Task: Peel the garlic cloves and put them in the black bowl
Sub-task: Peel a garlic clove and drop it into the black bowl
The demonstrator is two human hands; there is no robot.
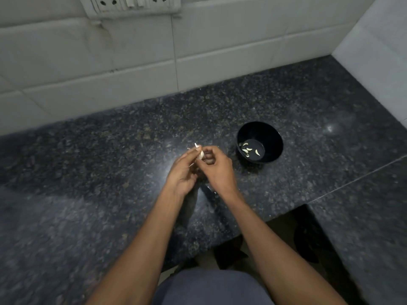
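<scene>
A pale garlic clove (200,153) with a wisp of skin sticking up is held above the dark granite counter (110,161). My left hand (184,172) grips it between thumb and fingertips. My right hand (217,170) meets it from the right, its fingers curled in and pinching at the clove. The black bowl (273,135) stands on the counter just right of my hands, with several peeled white cloves (248,150) lying on its bottom.
A tiled wall (154,62) runs along the back, with a socket panel (132,5) at the top. A second tiled wall (378,62) closes the right side. The counter's front edge steps back at lower right, with dark floor space below.
</scene>
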